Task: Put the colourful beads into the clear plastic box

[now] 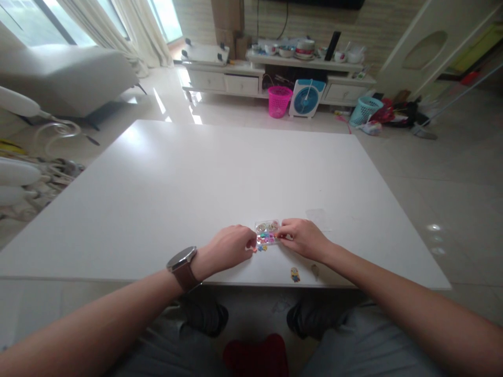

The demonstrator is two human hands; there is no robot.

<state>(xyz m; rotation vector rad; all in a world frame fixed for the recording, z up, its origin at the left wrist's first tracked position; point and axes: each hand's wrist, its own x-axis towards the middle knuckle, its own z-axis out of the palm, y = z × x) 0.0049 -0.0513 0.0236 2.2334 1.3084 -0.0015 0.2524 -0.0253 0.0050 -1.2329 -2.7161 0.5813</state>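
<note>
A small clear compartment box [267,233] lies on the white table [236,178], with metal rings in its far compartments and colourful small pieces in the near ones. My left hand [233,245] is at the box's left side, fingers curled together; a tiny orange piece [254,250] shows by its fingertips. My right hand [302,238] reaches the box's right edge with thumb and finger pinched over a compartment; what they hold is too small to name. Small yellow-and-blue pieces [262,248] lie just in front of the box.
A flat clear lid [319,219] lies beyond my right hand. Close to the table's front edge are a yellow cartoon figure [294,274] and a small tan piece [315,270]. A red stool [257,356] stands below, between my legs.
</note>
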